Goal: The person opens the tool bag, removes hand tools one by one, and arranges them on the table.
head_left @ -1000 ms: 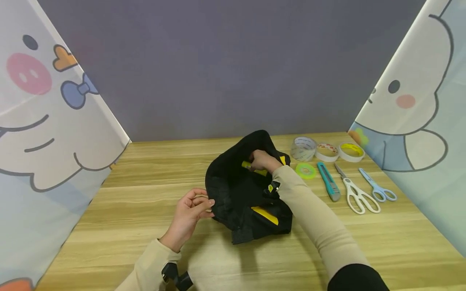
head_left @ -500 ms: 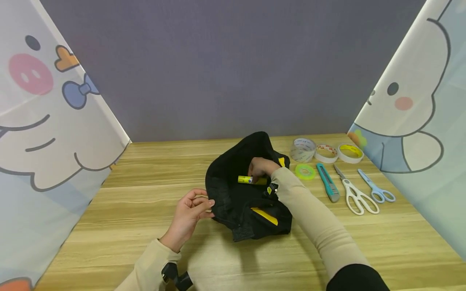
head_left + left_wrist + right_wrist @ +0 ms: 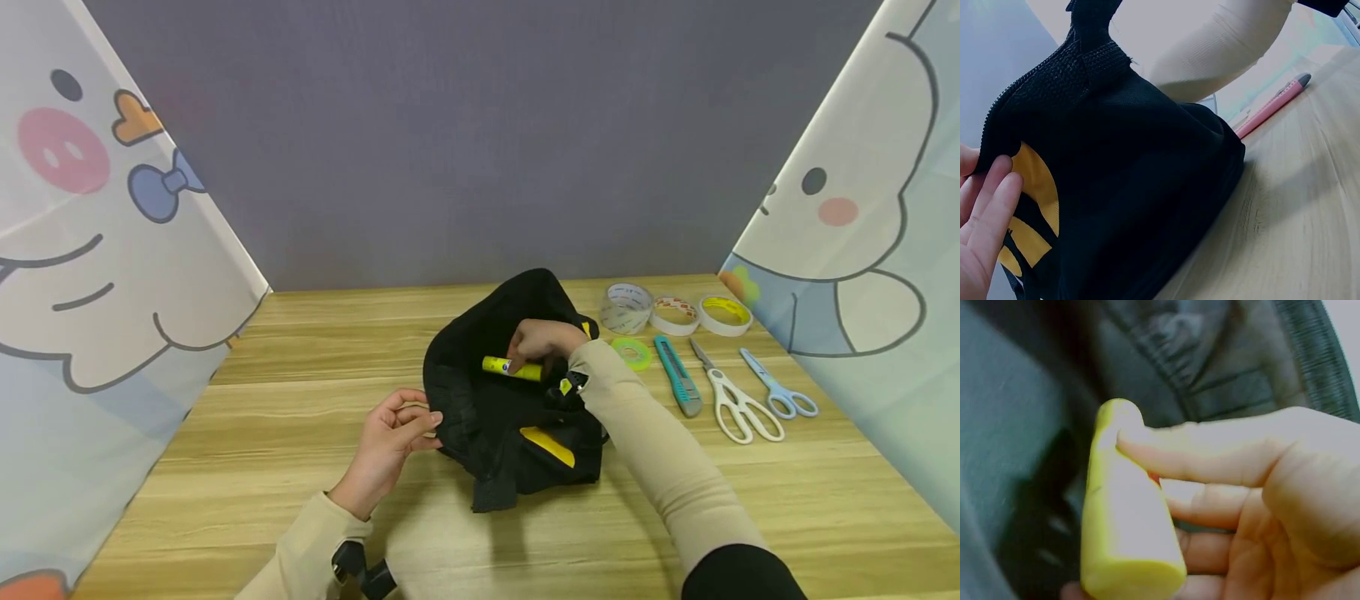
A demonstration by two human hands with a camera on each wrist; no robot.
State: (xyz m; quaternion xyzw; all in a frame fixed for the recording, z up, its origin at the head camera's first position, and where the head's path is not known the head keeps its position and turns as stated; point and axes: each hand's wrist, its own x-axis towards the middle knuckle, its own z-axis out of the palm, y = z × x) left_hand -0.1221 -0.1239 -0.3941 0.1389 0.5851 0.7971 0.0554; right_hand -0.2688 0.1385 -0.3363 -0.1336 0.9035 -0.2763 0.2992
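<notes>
A black zippered fabric bag (image 3: 487, 417) with yellow patches stands on the table, its mouth held wide. My left hand (image 3: 386, 446) pinches its left edge between thumb and fingers; in the left wrist view the fingertips (image 3: 1004, 187) lie against the cloth beside the zip. Inside the opening, my right hand (image 3: 542, 342) grips a yellow glue stick (image 3: 495, 365), which lies nearly level in the head view. Close up in the right wrist view, the thumb presses along the glue stick (image 3: 1129, 531) and the other fingers are behind it. The bag's inner depth is mostly dark.
On the right are a clear tape roll (image 3: 627, 308), two whitish tape rolls (image 3: 675, 317), a green tape roll (image 3: 632, 353), a teal utility knife (image 3: 678, 377), white-handled scissors (image 3: 738, 400) and blue scissors (image 3: 778, 386). A grey panel (image 3: 480, 150) stands behind.
The glue stick has come further into sight inside the bag, moving slightly left and down with my right hand. My left hand keeps its hold on the edge.
</notes>
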